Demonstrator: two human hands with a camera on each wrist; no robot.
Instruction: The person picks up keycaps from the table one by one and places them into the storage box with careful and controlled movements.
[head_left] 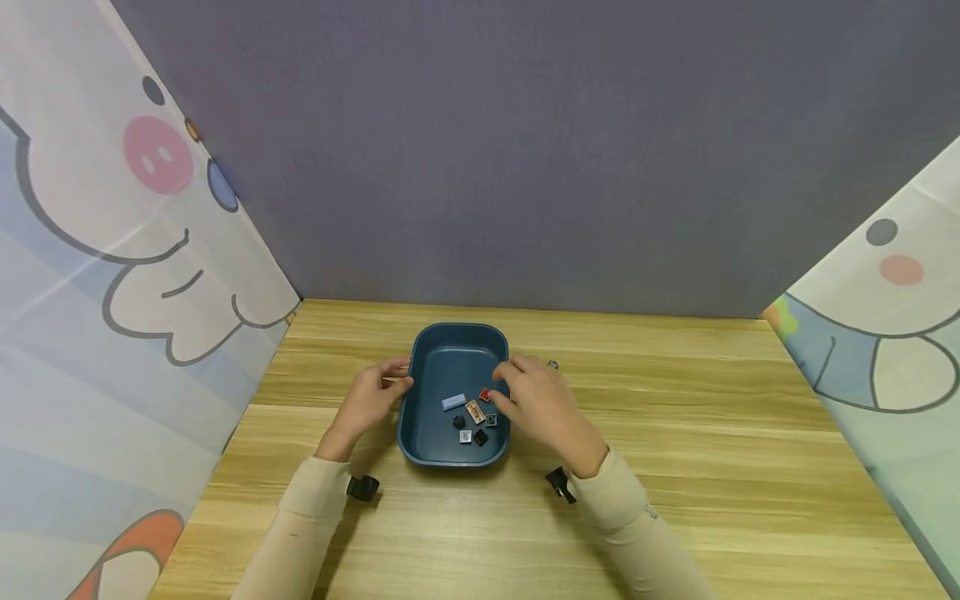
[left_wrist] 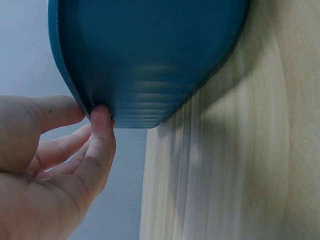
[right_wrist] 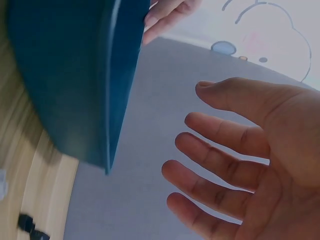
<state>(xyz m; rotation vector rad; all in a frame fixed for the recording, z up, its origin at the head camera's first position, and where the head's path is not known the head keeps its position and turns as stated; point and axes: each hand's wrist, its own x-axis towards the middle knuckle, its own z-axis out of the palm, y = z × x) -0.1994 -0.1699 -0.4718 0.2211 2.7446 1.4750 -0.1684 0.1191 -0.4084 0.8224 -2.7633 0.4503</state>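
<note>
Tray count: one, dark blue, smooth and plastic-looking, a rounded rectangle with raised walls; the tray sits on the wood-grained surface between both hands. Small pieces inside: seven, gathered toward the near end. One pale blue oblong block; one tan oblong block with dark marking; one red square piece; one dark grey square piece; one white square piece; two black pieces, their faces too small to read. Outside: one small greyish piece on the surface just beyond the right hand. Left hand: thumb and finger pinched on the tray's left rim. Right hand: above the tray's right side, digits spread apart, nothing held, thumb near the red piece. Sleeves: two, cream. Backdrop: one grey, finely textured panel.
</note>
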